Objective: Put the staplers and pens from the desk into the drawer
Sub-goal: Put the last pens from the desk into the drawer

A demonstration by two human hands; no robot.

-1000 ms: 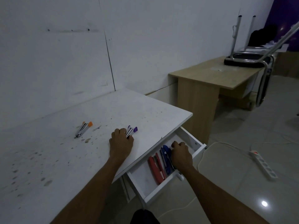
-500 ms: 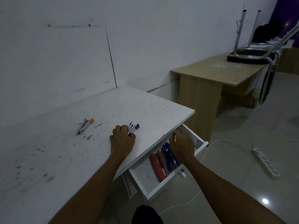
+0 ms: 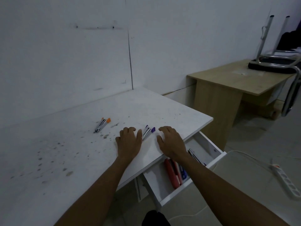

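1. The white bench point(image 3: 146, 108) carries two staplers; its open drawer point(image 3: 164, 195) projects from under the right edge.
2. The purple stapler point(image 3: 147, 132) lies near the right edge of the bench, between the two hands.
3. The left hand point(image 3: 129, 141) rests palm-down on the bench, fingers loosely curled, its index side touching or just beside the purple stapler. It has hold of nothing.
4. The right hand point(image 3: 171, 141) hovers over the right edge of the bench, fingers spread and slightly curled, empty, just beside the purple stapler.
5. The orange stapler point(image 3: 102, 124) lies further toward the left, well apart from both hands.
6. Inside the drawer lie a red stapler point(image 3: 172, 174), a blue item point(image 3: 183, 173) partly hidden by the right forearm, and a chrome stapler point(image 3: 194, 155) nearer the drawer's far end.
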